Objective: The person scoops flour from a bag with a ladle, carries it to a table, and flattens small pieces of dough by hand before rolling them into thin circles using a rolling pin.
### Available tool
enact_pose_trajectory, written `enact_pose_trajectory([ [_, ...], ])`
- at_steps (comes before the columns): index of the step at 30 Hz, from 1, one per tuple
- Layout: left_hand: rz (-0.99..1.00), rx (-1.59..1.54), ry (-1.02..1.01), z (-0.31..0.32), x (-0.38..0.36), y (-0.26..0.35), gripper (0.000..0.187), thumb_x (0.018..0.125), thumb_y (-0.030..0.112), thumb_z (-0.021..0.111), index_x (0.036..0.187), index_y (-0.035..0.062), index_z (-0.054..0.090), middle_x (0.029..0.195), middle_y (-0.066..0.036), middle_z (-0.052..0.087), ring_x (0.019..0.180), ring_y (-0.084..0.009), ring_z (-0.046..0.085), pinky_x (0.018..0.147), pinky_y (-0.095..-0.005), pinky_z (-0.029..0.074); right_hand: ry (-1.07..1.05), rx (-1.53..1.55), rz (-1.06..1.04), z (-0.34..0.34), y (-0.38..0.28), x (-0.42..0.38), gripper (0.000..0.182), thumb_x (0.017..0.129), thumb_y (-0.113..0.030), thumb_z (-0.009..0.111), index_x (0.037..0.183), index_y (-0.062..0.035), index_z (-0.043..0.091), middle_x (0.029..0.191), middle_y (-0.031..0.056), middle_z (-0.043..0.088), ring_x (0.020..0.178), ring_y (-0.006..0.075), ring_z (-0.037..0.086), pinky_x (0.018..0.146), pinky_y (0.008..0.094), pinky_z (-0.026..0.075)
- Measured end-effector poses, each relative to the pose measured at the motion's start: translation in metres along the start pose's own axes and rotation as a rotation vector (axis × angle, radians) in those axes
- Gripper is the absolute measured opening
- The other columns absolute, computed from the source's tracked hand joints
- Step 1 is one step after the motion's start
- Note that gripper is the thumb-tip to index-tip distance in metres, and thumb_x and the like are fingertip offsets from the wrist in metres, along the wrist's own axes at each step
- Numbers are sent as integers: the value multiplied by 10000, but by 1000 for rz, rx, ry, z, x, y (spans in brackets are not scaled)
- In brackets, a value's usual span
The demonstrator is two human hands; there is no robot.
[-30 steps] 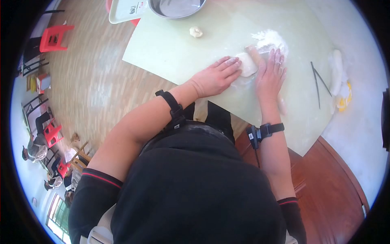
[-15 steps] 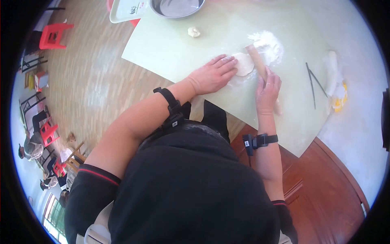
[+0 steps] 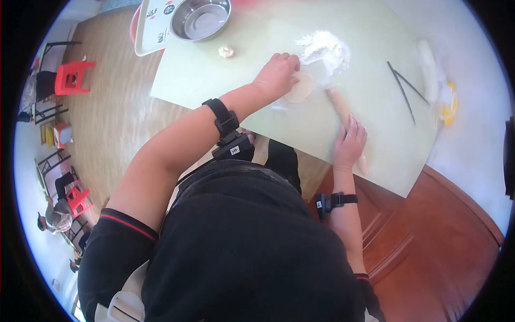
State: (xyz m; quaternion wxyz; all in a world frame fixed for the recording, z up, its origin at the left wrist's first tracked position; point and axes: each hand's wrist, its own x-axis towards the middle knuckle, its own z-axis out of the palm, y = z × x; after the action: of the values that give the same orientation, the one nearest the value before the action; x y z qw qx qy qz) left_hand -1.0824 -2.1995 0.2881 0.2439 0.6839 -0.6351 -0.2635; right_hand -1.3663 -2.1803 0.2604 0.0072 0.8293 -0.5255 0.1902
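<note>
A flat round dough wrapper (image 3: pixel 300 90) lies on the pale green tabletop (image 3: pixel 252 70). At its far left edge is my left hand (image 3: pixel 276 76), its fingers curled and pinching the dough; the exact contact is partly blurred. To the right, a wooden rolling pin (image 3: pixel 339 104) rests at a slant, apart from the wrapper. My right hand (image 3: pixel 350 142) is closed over the pin's middle, and the near end shows below the palm. White flour (image 3: pixel 324 49) is heaped just beyond the wrapper.
A small dough lump (image 3: pixel 226 51) sits left of the flour. Farther back are a steel bowl (image 3: pixel 201 20) and a white tray (image 3: pixel 153 27). Two dark sticks (image 3: pixel 405 88) lie crossed at right, near a plastic bag (image 3: pixel 446 104). Red stools (image 3: pixel 75 78) stand on the floor.
My left hand has gone from lying flat on the wrapper's edge to curled fingers at its far side. The rolling pin and right hand have drawn back from the wrapper. The camera view has shifted.
</note>
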Motion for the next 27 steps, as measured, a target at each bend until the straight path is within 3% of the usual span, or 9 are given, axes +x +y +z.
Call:
enact_pose_trajectory([
  [6, -206, -55, -172, 1, -6, 11, 159, 795, 136, 699, 905, 40, 636, 1013, -140, 590, 973, -315, 572, 881, -406, 475, 45, -32, 4, 2, -6, 5, 456, 855, -102, 614, 1303, -85, 531, 1114, 121, 583, 1006, 316, 557, 869, 437, 440],
  [9, -137, 11, -104, 2, -11, 16, 155, 806, 140, 696, 903, 36, 634, 960, -143, 632, 922, -301, 615, 840, -387, 500, 37, -55, 6, 1, -7, 5, 462, 855, -113, 616, 1308, -88, 527, 1121, 114, 582, 1003, 309, 558, 864, 431, 441],
  [12, -203, -215, -157, -2, -12, 20, 139, 820, 134, 691, 898, 33, 635, 880, -135, 668, 853, -282, 648, 787, -362, 519, 34, -48, 6, 1, -7, 5, 461, 855, -121, 616, 1307, -92, 528, 1125, 112, 582, 1005, 306, 557, 866, 428, 440],
  [14, -246, -348, 30, -5, -14, 16, 142, 836, 129, 681, 907, 20, 625, 794, -121, 680, 817, -262, 666, 749, -344, 528, 29, -36, 11, 0, -8, 6, 459, 856, -112, 613, 1307, -92, 529, 1118, 120, 584, 1004, 311, 553, 868, 431, 438],
  [18, -412, -451, -1, -15, -38, 3, 173, 836, 130, 658, 961, 21, 613, 989, -175, 661, 921, -315, 643, 830, -391, 514, 35, 41, 7, -1, -9, 12, 452, 848, -92, 613, 1294, -91, 543, 1115, 126, 586, 1003, 315, 550, 880, 433, 435],
  [20, -212, -215, 97, -17, -54, 5, 260, 859, 138, 633, 1099, 43, 607, 1237, -175, 574, 1079, -306, 592, 925, -395, 480, -65, 151, 26, -10, -12, 17, 431, 844, -76, 609, 1272, -89, 563, 1123, 127, 588, 1028, 317, 546, 908, 436, 429],
  [21, -217, -218, 101, -15, -58, -1, 260, 859, 138, 633, 1099, 43, 607, 1237, -175, 574, 1079, -306, 592, 925, -395, 480, -68, 151, 20, -12, -17, 21, 431, 844, -76, 609, 1272, -89, 563, 1123, 127, 588, 1028, 317, 546, 908, 436, 429],
  [23, 400, 243, 163, -4, -64, -15, 424, 856, 118, 628, 1272, 85, 555, 1386, -165, 462, 1228, -312, 509, 1009, -411, 434, -68, 299, -52, -12, -34, 31, 409, 842, -66, 609, 1250, -88, 579, 1125, 122, 588, 1058, 314, 539, 944, 431, 418],
  [27, 449, 248, 45, 5, -70, -22, 512, 851, 164, 625, 1348, 114, 516, 1389, -161, 462, 1319, -331, 415, 1088, -464, 353, -142, 347, -136, -4, -69, 49, 408, 862, -92, 595, 1269, -87, 563, 1156, 136, 586, 1098, 322, 530, 982, 446, 400],
])
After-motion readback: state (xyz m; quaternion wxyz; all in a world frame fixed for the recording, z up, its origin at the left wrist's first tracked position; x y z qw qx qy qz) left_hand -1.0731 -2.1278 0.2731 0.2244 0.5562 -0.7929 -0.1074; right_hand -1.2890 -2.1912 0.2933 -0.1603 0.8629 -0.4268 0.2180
